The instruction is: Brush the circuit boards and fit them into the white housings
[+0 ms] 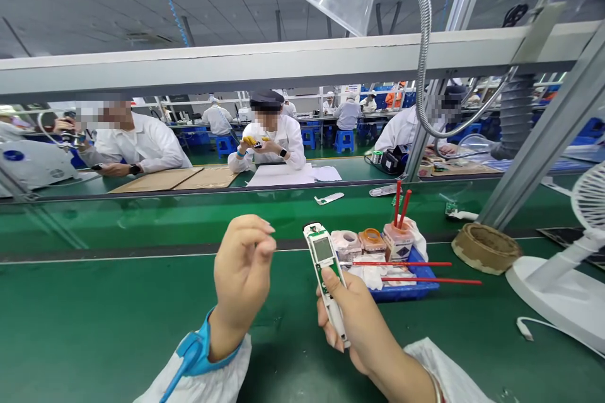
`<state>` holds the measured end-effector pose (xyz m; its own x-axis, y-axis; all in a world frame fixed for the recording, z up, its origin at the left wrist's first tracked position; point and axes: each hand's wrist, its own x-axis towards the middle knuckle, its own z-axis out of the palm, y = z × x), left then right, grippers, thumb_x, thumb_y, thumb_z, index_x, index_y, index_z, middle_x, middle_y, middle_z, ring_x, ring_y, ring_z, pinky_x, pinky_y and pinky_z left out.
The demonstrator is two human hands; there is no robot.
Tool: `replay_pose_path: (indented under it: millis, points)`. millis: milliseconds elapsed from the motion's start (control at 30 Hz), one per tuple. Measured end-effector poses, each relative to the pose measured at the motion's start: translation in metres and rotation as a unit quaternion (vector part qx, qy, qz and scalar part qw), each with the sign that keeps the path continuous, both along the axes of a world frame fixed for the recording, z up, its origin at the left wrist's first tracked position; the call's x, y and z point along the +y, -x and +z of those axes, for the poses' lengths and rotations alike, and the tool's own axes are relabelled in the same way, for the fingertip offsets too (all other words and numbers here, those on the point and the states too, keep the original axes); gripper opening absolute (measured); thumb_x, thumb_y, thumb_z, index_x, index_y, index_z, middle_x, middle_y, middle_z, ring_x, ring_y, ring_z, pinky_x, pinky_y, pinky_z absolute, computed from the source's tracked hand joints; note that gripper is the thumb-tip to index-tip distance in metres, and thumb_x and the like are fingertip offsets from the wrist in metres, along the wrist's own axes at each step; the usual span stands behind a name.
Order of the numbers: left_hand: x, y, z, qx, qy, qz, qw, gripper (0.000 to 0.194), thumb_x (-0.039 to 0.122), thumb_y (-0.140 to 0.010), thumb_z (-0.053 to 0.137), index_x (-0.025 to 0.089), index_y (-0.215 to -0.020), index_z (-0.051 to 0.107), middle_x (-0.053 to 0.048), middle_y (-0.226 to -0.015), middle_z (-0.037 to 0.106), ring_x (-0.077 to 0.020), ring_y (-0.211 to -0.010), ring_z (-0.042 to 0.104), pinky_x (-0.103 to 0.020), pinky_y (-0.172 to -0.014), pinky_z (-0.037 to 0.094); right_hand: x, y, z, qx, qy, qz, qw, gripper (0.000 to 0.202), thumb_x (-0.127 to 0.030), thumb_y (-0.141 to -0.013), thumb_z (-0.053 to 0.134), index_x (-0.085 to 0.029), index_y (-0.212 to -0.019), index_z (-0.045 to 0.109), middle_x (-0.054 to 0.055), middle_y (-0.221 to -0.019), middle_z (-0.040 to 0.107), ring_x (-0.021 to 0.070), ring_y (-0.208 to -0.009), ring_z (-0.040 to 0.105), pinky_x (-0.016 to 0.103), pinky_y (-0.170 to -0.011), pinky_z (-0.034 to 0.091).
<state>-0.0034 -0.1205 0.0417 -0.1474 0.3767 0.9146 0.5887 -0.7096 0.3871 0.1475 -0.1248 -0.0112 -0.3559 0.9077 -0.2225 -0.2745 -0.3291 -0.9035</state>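
Green, smooth and faintly glossy, the surface spreads beneath both hands. Above it, the right hand grips one slim, tilted white handset, its rectangular grey screen and green board exposed. The left hand, with a blue wristband, is curled; whether thumb and fingertips touch, I cannot tell. One blue tray holds three pots and four thin red sticks, two upright, two lying across. Rightward: one brown ring, one white fan.

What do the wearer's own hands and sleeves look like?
The left hand is ungloved, with a bright blue wristband and a narrow blue strip running from it along a white sleeve. The right hand is also ungloved, below a loose white cuff.
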Motion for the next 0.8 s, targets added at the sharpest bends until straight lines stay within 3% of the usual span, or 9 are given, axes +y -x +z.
replay_pose_path:
  millis: [67, 133, 300, 400, 467, 567, 667, 733, 800]
  points:
    - [0.003, 0.000, 0.000, -0.090, 0.095, -0.020, 0.991, 0.006, 0.027, -0.085, 0.052, 0.022, -0.085, 0.056, -0.001, -0.079, 0.059, -0.0138, -0.071, 0.055, -0.026, -0.064, 0.045, 0.000, 0.000, 0.000, 0.003, 0.003, 0.004, 1.000, 0.054, -0.069, -0.064, 0.056, -0.017, -0.070, 0.043, -0.004, -0.039, 0.050, 0.0062, -0.025, 0.037, 0.013, -0.022, 0.021]
    - [0.006, 0.000, -0.002, -0.112, 0.171, -0.030, 0.978, 0.012, 0.030, -0.086, 0.050, 0.020, -0.084, 0.058, 0.000, -0.071, 0.059, -0.0108, -0.056, 0.052, -0.022, -0.054, 0.042, 0.000, 0.001, 0.000, 0.013, 0.003, 0.008, 1.000, 0.054, -0.069, -0.064, 0.057, -0.017, -0.071, 0.043, -0.003, -0.039, 0.050, 0.0064, -0.024, 0.036, 0.014, -0.022, 0.021]
    - [0.024, 0.004, -0.013, -0.107, 0.257, -0.044, 0.959, 0.038, 0.048, -0.084, 0.045, 0.019, -0.063, 0.055, 0.003, -0.046, 0.045, -0.0094, -0.042, 0.040, -0.021, -0.042, 0.030, 0.003, -0.002, 0.003, 0.059, 0.008, 0.008, 0.998, 0.052, -0.066, -0.066, 0.058, -0.017, -0.072, 0.043, -0.003, -0.041, 0.051, 0.0064, -0.025, 0.037, 0.014, -0.023, 0.023]
    - [0.039, 0.003, -0.024, -0.092, 0.329, -0.105, 0.934, 0.061, 0.068, -0.077, 0.034, 0.018, -0.046, 0.050, 0.001, -0.040, 0.041, -0.0106, -0.041, 0.039, -0.023, -0.043, 0.029, 0.007, -0.006, 0.005, 0.073, 0.013, 0.009, 0.997, 0.051, -0.064, -0.067, 0.059, -0.016, -0.074, 0.044, -0.002, -0.043, 0.053, 0.0065, -0.027, 0.038, 0.015, -0.025, 0.025]
    - [0.046, -0.005, -0.033, -0.102, 0.400, -0.203, 0.888, 0.068, 0.073, -0.074, 0.028, 0.016, -0.052, 0.058, -0.002, -0.046, 0.049, -0.0125, -0.047, 0.045, -0.023, -0.047, 0.034, 0.010, -0.008, 0.005, 0.084, 0.026, 0.023, 0.996, 0.049, -0.063, -0.070, 0.057, -0.015, -0.077, 0.046, -0.001, -0.044, 0.054, 0.0070, -0.028, 0.039, 0.016, -0.026, 0.027]
    - [0.049, -0.021, -0.048, -0.155, 0.479, -0.385, 0.774, 0.060, 0.067, -0.075, 0.041, 0.014, -0.080, 0.068, -0.005, -0.063, 0.060, -0.0155, -0.062, 0.054, -0.024, -0.059, 0.041, 0.017, -0.010, 0.004, 0.103, 0.044, 0.052, 0.992, 0.042, -0.056, -0.079, 0.051, -0.014, -0.084, 0.047, 0.001, -0.049, 0.057, 0.0081, -0.032, 0.044, 0.017, -0.030, 0.033]
    - [0.051, -0.032, -0.067, -0.227, 0.505, -0.501, 0.665, 0.055, 0.062, -0.071, 0.054, 0.014, -0.093, 0.067, -0.001, -0.054, 0.056, -0.0115, -0.047, 0.049, -0.023, -0.052, 0.041, 0.024, -0.012, 0.002, 0.108, 0.056, 0.091, 0.988, 0.036, -0.048, -0.083, 0.050, -0.013, -0.091, 0.047, 0.004, -0.059, 0.060, 0.0112, -0.040, 0.052, 0.022, -0.038, 0.043]
    - [0.054, -0.033, -0.077, -0.251, 0.514, -0.531, 0.625, 0.055, 0.060, -0.069, 0.059, 0.013, -0.096, 0.067, 0.002, -0.048, 0.052, -0.0054, -0.035, 0.035, -0.021, -0.044, 0.036, 0.026, -0.017, 0.001, 0.109, 0.061, 0.116, 0.985, 0.037, -0.046, -0.083, 0.052, -0.013, -0.098, 0.046, 0.007, -0.075, 0.063, 0.0157, -0.054, 0.060, 0.030, -0.051, 0.051]
    - [0.059, -0.030, -0.082, -0.261, 0.510, -0.531, 0.624, 0.054, 0.058, -0.067, 0.063, 0.014, -0.098, 0.067, 0.000, -0.057, 0.058, -0.0034, -0.037, 0.034, -0.020, -0.045, 0.036, 0.025, -0.025, -0.002, 0.099, 0.057, 0.134, 0.984, 0.037, -0.044, -0.082, 0.056, -0.016, -0.105, 0.046, 0.009, -0.096, 0.060, 0.0189, -0.074, 0.063, 0.037, -0.066, 0.053]
